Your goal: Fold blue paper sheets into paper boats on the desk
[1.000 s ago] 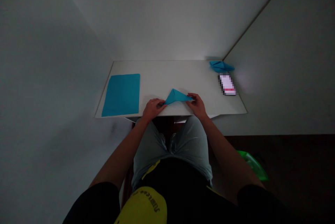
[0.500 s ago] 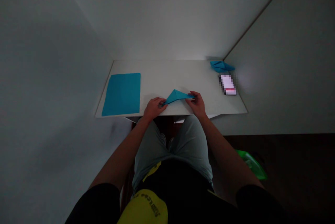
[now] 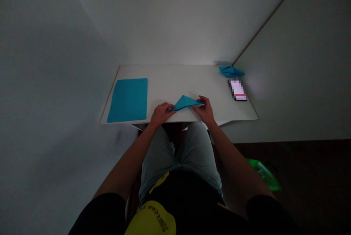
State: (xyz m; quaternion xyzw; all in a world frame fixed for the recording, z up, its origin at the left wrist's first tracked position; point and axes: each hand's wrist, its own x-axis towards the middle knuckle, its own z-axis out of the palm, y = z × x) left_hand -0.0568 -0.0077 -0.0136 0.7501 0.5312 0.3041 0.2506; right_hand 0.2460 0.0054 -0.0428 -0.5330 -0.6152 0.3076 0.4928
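Paper [image 3: 185, 102], blue and folded to a low peak, is lying near the middle of the worktop [image 3: 170, 77], close to its near edge, with its point facing the far edge. The left hand [image 3: 161, 112] is pinching the left end between fingers and thumb. The right hand [image 3: 206, 109] is holding the right end, its fingers sitting on the far side and its thumb on the near side; how firmly it is pressing, I cannot tell. The two hands are staying well apart, one at each end.

Compared with a second ago, the paper is showing a narrower face and a straighter near side, where a shallow notch was showing. The right thumb is reaching slightly farther in towards the middle. Both ends are remaining in hand, so the work is, I judge, going through a small adjustment of the folds rather than a change of hold.

By the left edge, a flat blue sheet [image 3: 128, 100] is lying with its lower side close to the near edge, untouched. At the far right corner a folded blue piece [image 3: 231, 71] is resting, and a phone [image 3: 238, 89] with a blurred screen is lying just below it along the right edge.
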